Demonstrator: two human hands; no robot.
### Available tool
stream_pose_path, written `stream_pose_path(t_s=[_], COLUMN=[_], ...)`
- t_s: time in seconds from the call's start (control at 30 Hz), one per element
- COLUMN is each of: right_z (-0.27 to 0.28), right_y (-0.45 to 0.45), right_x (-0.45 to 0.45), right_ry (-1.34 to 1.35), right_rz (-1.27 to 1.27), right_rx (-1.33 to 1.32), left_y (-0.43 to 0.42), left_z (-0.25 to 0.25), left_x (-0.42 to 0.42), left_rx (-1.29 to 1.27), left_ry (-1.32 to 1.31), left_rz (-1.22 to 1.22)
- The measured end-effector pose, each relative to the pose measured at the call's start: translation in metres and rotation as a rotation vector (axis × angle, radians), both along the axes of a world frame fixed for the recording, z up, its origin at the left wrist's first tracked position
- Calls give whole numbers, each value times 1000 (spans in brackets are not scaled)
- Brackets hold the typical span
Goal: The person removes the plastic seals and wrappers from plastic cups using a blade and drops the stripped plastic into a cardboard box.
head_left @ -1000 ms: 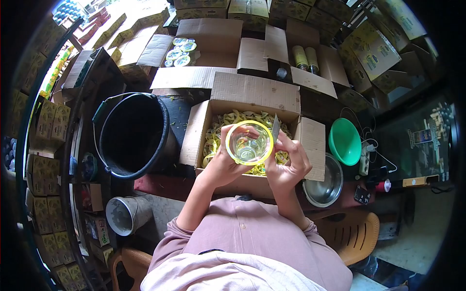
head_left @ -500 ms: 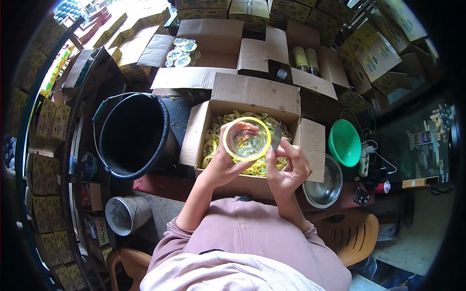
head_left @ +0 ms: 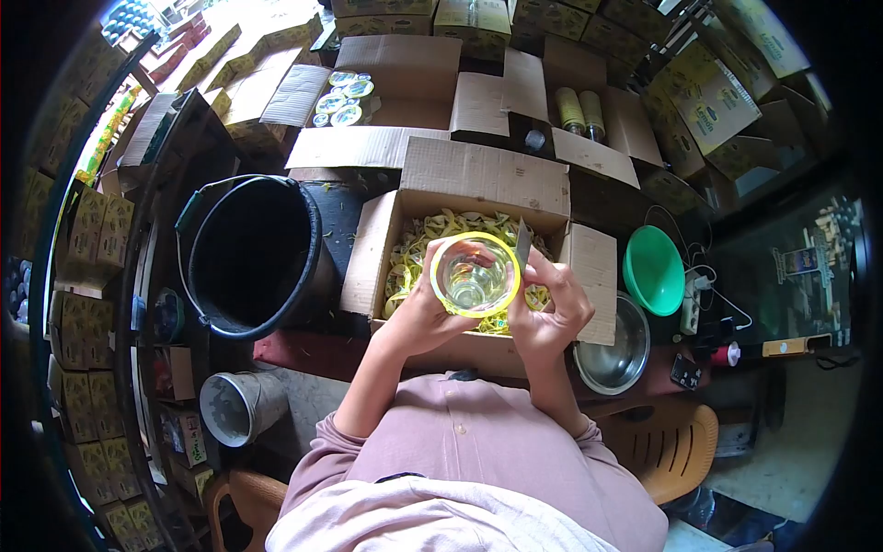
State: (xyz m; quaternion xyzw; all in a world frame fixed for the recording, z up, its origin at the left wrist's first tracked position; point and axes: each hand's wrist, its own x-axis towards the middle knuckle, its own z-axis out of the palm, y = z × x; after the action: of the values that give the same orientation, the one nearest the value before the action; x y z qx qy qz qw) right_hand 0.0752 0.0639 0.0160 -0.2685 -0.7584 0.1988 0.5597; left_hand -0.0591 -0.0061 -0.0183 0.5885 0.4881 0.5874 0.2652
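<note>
Shifted slightly rightward, the yellow-rimmed cup (head_left: 475,274) sits clasped in the left hand (head_left: 416,319) above the open carton (head_left: 487,175), the right hand (head_left: 556,308) pinching a thin blade (head_left: 522,243) beside its rim. Steady support and fingertips clear of the blade's edge should work best.

We have the middle box (head_left: 487,173) in front of us, with strips (head_left: 445,224) in it and a cup (head_left: 475,274) above. The bucket (head_left: 315,221) is on its left. The far bowl (head_left: 654,270) and near bowl (head_left: 618,354) are on its right. Behind are tubs (head_left: 346,101) in the left box (head_left: 409,69) and jars (head_left: 570,112) in the right box (head_left: 633,127).
</note>
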Motion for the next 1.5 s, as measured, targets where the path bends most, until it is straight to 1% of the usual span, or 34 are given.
stream_pose_path(t_s=[0.13, 0.23, 0.33, 0.43, 0.53, 0.63, 0.93, 1.03, 1.17, 1.27, 1.37, 1.5], right_z=[-4, -4, -3, 1, -1, -3, -1, -1, -2, -2, -5, -9], right_y=[0, -2, -3, -6, -8, -7, -4, -1, -1, -4, -7, -7], right_x=[2, 4, 4, 3, 2, 3, 0, -1, -2, -5, -2, -2], right_ry=[47, 56, 41, 12, 7, -4, 28, 4, 26, 68, 59, 33], right_rz=[38, 55, 60, 38, 25, 31, 22, -6, 5, 17, 40, 57], right_rx=[-114, -122, -111, -79, -58, -22, -53, -64, -84, -108, -104, -79], left_y=[0, 4, 5, 7, 9, 8, 6, 6, 7, 10, 11, 12], left_z=[4, 2, -2, 1, -1, 1, 6, 6, 3, 2, -2, 1], left_x=[0, -2, -1, 6, 7, 4, -3, 0, -2, 4, -1, 0], left_rx=[13, 54, 46, 107, 88, 78, -3, 14, 12, 14, -30, 7], left_ry=[-104, -117, -198, -220, -191, -125, -90, -74, -154, -241, -244, -243], left_rz=[-23, -29, -34, -4, 56, 65, 14, -31, -36, 50, 30, 48])
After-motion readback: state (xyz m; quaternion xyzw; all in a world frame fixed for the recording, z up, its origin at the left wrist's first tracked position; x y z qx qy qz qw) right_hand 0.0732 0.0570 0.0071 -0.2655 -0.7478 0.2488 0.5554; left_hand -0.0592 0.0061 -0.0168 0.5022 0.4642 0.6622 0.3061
